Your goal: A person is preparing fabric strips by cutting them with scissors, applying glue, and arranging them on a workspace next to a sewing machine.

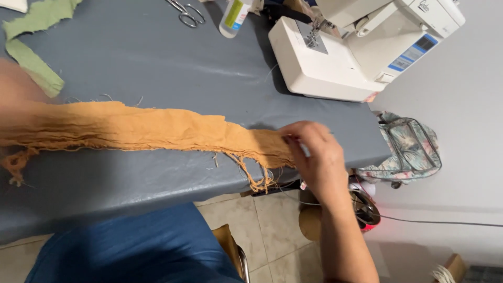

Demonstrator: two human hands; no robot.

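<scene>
**One long orange cloth strip, pinned at both ends on the table**

One strip of frayed orange cloth (141, 131) lies stretched flat along the grey table (157, 63), running from the left edge of view to the near right corner of the table; loose threads hang from its lower edge and off the table front.

Right hand (314, 154): fingers curled down onto the strip's right end, pinching the cloth against the table top; forearm comes up from below, past the table's front edge.

Left hand (18, 89): a blur at the far left edge of view, lying over the strip's left end; whether it grips or only presses, cannot tell.

All else placed from the strip:
- sewing machine (356, 47), white, beyond the strip's right end, at the far right of the table; apart from the cloth;
- scissors (186, 13), metal, well beyond the strip's middle, at the table's far edge;
- small white bottle (234, 17) with a coloured label, just right of the scissors;
- green cloth scraps (34, 50), beyond the strip's left end, near but not touching;
- floral pouch (411, 152), off the table, right of the strip's right end;
- blue-clad knee (136, 246), below the strip's middle, under the table front, over a tiled floor (272, 220).
</scene>
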